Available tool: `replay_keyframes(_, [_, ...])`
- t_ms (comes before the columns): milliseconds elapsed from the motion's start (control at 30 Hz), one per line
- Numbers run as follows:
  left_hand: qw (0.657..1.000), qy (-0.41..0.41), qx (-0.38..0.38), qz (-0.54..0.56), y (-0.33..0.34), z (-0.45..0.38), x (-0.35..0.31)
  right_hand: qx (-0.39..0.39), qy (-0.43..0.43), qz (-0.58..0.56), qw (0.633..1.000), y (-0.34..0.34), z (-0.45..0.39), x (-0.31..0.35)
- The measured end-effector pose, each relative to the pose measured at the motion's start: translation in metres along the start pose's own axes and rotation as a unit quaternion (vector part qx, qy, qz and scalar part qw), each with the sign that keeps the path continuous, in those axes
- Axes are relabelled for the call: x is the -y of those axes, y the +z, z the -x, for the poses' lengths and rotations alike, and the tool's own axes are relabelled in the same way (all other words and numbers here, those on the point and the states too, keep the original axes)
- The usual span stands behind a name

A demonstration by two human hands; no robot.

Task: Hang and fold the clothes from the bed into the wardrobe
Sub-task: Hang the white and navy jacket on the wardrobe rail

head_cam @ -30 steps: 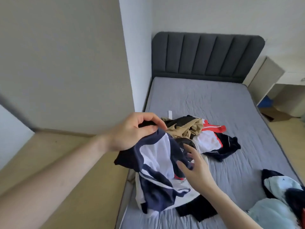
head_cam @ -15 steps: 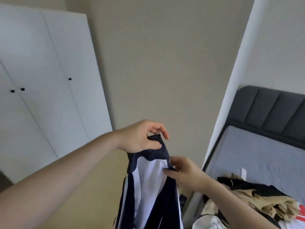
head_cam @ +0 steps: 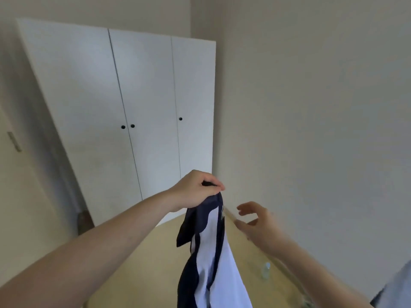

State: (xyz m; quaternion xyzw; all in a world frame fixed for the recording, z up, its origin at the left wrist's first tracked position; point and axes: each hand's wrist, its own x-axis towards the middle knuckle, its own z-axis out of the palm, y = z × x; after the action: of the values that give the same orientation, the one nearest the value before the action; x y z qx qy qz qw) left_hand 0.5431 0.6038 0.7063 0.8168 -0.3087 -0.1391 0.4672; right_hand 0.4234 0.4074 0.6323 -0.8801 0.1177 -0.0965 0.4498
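Note:
A navy and white garment [head_cam: 211, 258] hangs down in front of me. My left hand [head_cam: 195, 190] pinches its top edge at chest height. My right hand [head_cam: 258, 225] hovers just to the right of the cloth, fingers spread and loosely curled, touching nothing. Ahead stands the white wardrobe [head_cam: 142, 103], its three doors closed, with small dark round knobs. The bed and the other clothes are out of view.
A beige wall runs along the right. The wooden floor [head_cam: 138, 274] stretches between me and the wardrobe. A small clear bottle [head_cam: 265, 271] stands on the floor by the right wall. A door edge shows at far left.
My view has swung left from the bed to face the wardrobe. My right hand has let go of the garment, which now hangs from my left hand alone.

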Motion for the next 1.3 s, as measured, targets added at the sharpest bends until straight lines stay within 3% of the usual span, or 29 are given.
replay_keyframes(133, [0.996, -0.022, -0.066, 0.062, -0.024, -0.027, 0.024, 0.135, -0.029, -0.062, 0.989, 0.019, -0.03, 0.028])
replay_keyframes(233, [0.989, -0.048, -0.092, 0.108, -0.039, -0.052, 0.036, 0.211, -0.041, -0.044, 0.976, 0.033, -0.065, 0.048])
replay_keyframes(400, [0.986, -0.079, -0.116, 0.085, -0.068, -0.103, 0.05, 0.127, -0.019, -0.021, 0.992, 0.075, -0.153, 0.057])
replay_keyframes(533, [0.982, -0.1, -0.145, 0.061, -0.101, -0.148, 0.064, 0.078, -0.072, 0.002, 0.994, 0.086, -0.232, 0.065])
replay_keyframes(667, [0.958, -0.05, -0.181, -0.218, -0.132, -0.179, 0.086, 0.088, -0.112, 0.006, 0.99, 0.076, -0.308, 0.079])
replay_keyframes(800, [0.917, -0.088, -0.143, -0.361, -0.151, -0.203, 0.127, 0.099, -0.149, -0.04, 0.983, 0.074, -0.37, 0.105])
replay_keyframes(1000, [0.923, -0.207, -0.211, -0.246, -0.193, -0.231, 0.199, 0.159, -0.178, -0.044, 0.97, 0.085, -0.443, 0.132])
replay_keyframes(1167, [0.919, -0.202, -0.259, -0.218, -0.242, -0.269, 0.222, 0.183, -0.189, -0.005, 0.965, 0.101, -0.503, 0.145])
replay_keyframes(1300, [0.93, -0.189, -0.233, -0.214, -0.277, -0.299, 0.248, 0.177, -0.183, -0.002, 0.967, 0.124, -0.555, 0.151])
